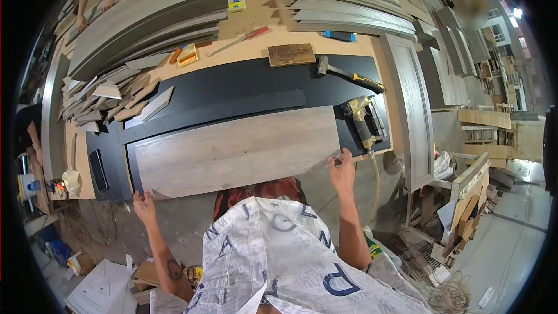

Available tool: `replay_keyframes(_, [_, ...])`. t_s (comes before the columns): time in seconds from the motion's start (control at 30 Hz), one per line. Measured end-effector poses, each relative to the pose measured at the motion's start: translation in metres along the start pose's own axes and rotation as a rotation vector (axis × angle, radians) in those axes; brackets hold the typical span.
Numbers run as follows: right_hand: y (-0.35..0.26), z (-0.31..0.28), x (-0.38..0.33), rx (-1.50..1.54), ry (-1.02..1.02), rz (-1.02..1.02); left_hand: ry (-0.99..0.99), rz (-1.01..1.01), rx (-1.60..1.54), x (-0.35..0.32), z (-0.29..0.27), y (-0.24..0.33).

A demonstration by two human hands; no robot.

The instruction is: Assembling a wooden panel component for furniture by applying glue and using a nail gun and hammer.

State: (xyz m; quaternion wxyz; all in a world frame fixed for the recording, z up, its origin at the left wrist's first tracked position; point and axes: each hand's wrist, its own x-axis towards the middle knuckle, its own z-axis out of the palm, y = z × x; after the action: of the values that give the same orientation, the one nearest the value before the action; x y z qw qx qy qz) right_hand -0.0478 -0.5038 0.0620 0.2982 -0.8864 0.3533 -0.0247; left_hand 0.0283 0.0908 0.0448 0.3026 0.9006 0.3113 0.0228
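A long grey wood-grain panel (238,154) lies at a slight slant before me, its near edge overhanging the table's front. At its near left corner, my left hand (145,206) pinches the edge between thumb and fingers. My right hand (342,171) grips the near right corner the same way. Beneath and behind the panel is a black frame (232,78) with a raised inner edge. Just right of the panel rests a gold and black nail gun (361,117) with an air hose. A hammer (351,75) with a black and yellow handle lies behind it.
Cut wood pieces (116,94) are heaped at left, near a black phone-like slab (99,170). Behind lie a wooden block (290,55), a red-handled screwdriver (256,34) and stacked grey boards (349,11). A grey door panel (410,104) borders the right. Another person's hands (108,3) show far left.
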Motion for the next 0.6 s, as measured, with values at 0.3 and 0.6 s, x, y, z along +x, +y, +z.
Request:
replay_keyframes(0.3, [-0.001, 0.005, 0.009, 0.035, -0.053, 0.061, 0.156, 0.113, 0.092, -0.001, -0.002, -0.05])
replay_keyframes(0.6, [-0.262, 0.135, -0.027, 0.137, -0.638, -0.746, 0.157, -0.547, -0.977, -0.056, 0.019, 0.013])
